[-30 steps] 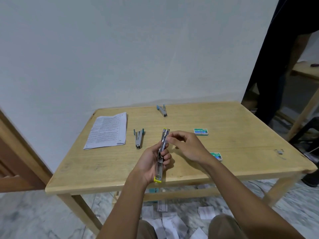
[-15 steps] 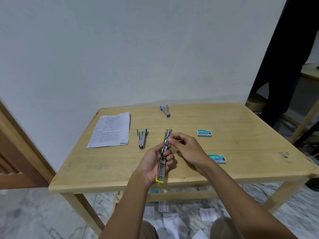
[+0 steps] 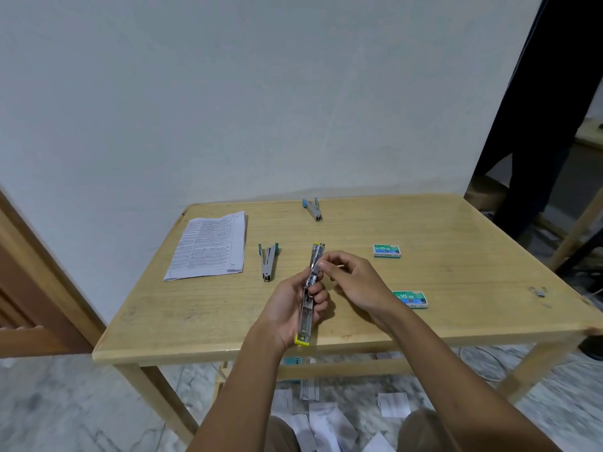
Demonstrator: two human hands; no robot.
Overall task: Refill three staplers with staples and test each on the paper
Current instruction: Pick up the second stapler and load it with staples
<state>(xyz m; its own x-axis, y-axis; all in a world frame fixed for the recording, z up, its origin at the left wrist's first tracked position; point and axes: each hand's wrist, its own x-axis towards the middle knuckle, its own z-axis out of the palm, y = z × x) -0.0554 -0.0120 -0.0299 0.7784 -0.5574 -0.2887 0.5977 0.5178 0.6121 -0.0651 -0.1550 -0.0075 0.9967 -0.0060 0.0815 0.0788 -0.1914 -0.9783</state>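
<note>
My left hand (image 3: 288,308) grips a yellow-ended stapler (image 3: 310,305), swung fully open, above the table's near middle. My right hand (image 3: 354,280) pinches at the stapler's upper half with thumb and forefinger; whether staples sit between the fingertips I cannot tell. A teal stapler (image 3: 268,261) lies open to the left of my hands. A blue stapler (image 3: 313,209) lies near the far edge. A stack of printed paper (image 3: 210,246) rests at the far left. One green staple box (image 3: 387,251) lies right of my hands, another (image 3: 411,299) partly behind my right wrist.
The wooden table (image 3: 456,321) stands against a white wall. A small strip of staples (image 3: 540,291) lies near its right edge. Paper scraps (image 3: 326,415) litter the marble floor underneath. A person in dark clothes (image 3: 541,125) stands at the right; a wooden door frame (image 3: 29,288) is on the left.
My hands and the yellow stapler stay almost where they were. The camera view has shifted slightly, so the table sits a little differently in frame.
</note>
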